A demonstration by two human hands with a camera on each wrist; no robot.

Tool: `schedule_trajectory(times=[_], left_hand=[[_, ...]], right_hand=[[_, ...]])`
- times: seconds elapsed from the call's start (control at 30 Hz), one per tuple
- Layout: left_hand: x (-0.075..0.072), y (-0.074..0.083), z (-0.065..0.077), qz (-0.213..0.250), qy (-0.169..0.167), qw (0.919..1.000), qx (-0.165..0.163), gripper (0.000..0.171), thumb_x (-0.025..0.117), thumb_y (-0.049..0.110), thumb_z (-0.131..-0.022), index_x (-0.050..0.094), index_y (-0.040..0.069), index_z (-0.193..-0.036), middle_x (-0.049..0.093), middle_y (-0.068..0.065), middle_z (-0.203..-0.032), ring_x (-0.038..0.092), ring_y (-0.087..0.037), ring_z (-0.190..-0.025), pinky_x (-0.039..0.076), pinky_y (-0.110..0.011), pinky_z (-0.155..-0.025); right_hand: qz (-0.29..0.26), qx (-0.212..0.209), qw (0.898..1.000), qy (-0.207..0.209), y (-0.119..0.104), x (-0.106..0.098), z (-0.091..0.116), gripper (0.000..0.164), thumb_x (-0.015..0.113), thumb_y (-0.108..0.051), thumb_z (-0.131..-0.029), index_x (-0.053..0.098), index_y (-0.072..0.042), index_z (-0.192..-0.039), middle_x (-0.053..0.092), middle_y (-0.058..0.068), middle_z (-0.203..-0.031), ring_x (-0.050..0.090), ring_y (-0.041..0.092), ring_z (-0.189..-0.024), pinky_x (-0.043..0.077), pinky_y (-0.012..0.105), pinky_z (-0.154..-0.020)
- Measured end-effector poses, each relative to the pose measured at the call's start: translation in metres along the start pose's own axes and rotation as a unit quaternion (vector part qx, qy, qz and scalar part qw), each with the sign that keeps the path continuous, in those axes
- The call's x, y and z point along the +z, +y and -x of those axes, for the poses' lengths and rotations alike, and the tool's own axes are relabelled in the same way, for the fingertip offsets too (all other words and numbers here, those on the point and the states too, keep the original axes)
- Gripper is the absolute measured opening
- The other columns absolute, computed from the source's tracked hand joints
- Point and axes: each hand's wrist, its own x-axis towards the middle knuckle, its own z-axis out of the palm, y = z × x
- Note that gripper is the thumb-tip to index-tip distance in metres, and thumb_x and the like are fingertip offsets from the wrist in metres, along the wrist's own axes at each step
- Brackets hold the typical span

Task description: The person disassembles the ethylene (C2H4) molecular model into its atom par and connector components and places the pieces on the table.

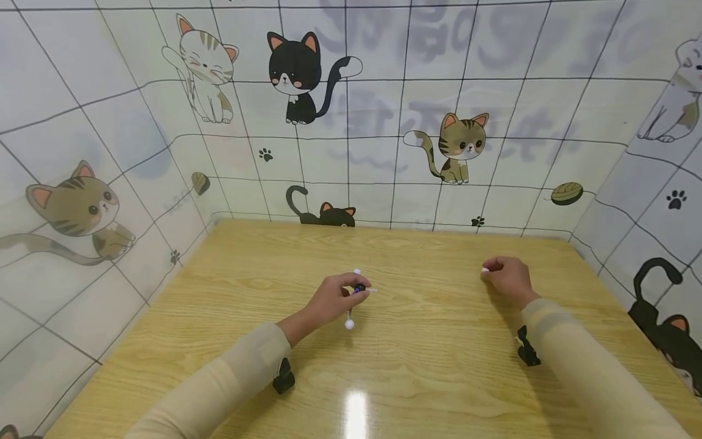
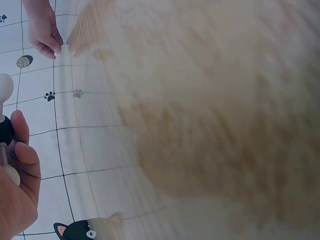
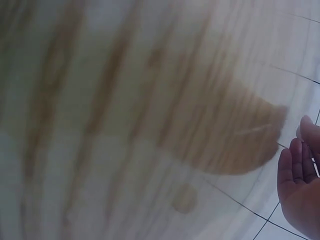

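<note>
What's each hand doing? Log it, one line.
left hand: holds ball-and-stick model | right hand: pinches small white piece | joined: no

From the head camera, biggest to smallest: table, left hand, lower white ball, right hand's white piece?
1. Table
2. Left hand
3. Lower white ball, white piece: unranked, since the right hand partly covers the piece

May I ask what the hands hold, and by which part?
The left hand pinches a ball-and-stick model near its black ball; the right hand, a white piece, part unclear.

Yellowish wood-grain tabletop (image 1: pixel 433 347), white grid-lined walls (image 1: pixel 378 161), cartoon cats (image 1: pixel 300 70), dark paw prints (image 1: pixel 265 155), bright glare patch (image 1: pixel 356 416)
</note>
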Motion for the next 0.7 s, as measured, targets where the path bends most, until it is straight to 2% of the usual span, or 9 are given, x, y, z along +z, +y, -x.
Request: schedule_trajectory(times=[0.47,0.7], left_hand=[[0.0012,-0.003,-0.0009,-0.004,-0.001,1.0,-0.002,0.014,0.067,0.016,-0.094,0.071,0.012,-0.107,0.066,0.003,-0.101,0.059,-0.023,-0.079,0.049,-0.026,-0.06],[0.0019,-0.0027,-0.0015,-0.001,-0.005,1.0,-0.001,0.012,0.066,0.017,-0.095,0.071,0.014,-0.106,0.066,0.003,-0.1,0.057,-0.02,-0.075,0.048,-0.025,-0.057]], right_hand=[[0.018,-0.001,1.0,0.0,0.0058,0.0044,0.0011,0.022,0.069,-0.012,-0.091,0.067,0.006,-0.104,0.066,0.022,-0.102,0.057,0.038,-0.095,0.045,0.049,-0.082],[0.019,0.0,1.0,0.002,0.0037,0.0053,0.0008,0.025,0.068,-0.012,-0.092,0.066,0.008,-0.108,0.064,0.025,-0.105,0.057,0.04,-0.098,0.045,0.051,-0.085]])
